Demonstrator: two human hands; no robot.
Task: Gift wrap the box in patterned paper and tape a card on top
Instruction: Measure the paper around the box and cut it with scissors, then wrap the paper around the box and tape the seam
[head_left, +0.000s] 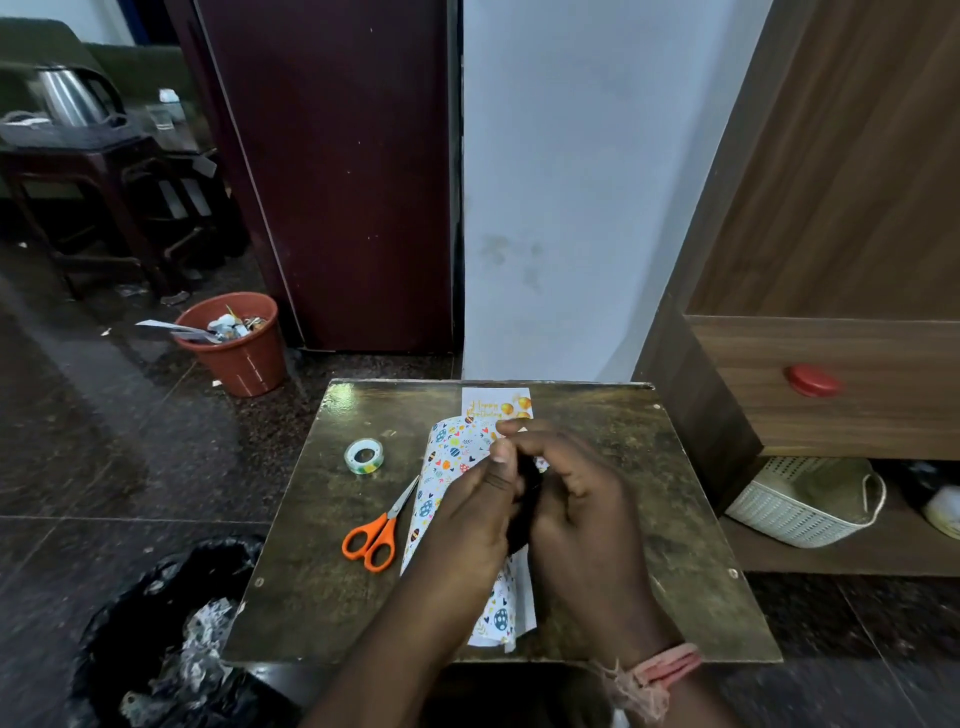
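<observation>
— While both hands meet over the table, what are they gripping?

— The left hand and right hand curl their fingers round a dark box, mostly hidden, above the patterned paper.

— What's the risk?

— The paper curls loose; it may shift askew. Scissors, tape and the birthday card lie beyond.
</observation>
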